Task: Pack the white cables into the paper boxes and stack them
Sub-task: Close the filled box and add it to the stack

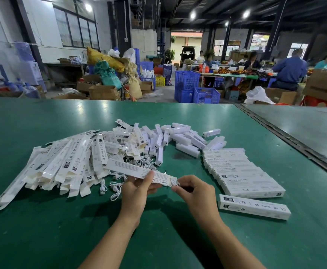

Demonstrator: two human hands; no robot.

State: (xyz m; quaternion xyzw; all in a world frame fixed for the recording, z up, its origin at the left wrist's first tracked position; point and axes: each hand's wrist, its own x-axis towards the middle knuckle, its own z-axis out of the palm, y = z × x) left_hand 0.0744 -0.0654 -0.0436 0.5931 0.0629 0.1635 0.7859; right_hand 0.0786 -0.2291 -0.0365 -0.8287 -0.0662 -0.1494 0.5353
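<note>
Leftmost, a heap of flat paper boxes lies on the green worktop, with loose white cables beside it. The left hand grips a long box near its open end. The right hand pinches a coiled cable at that box's mouth. Farther right, packed boxes lie in an overlapping row, and a single box lies just in front.

Bright, even light here. Ceiling lamps flare at one o'clock, and the doorway at twelve is blown out. Sheen on the table at ten, hard glare at three. Soft shadows pool at six. The edges bow, and the far workers at two blur.
</note>
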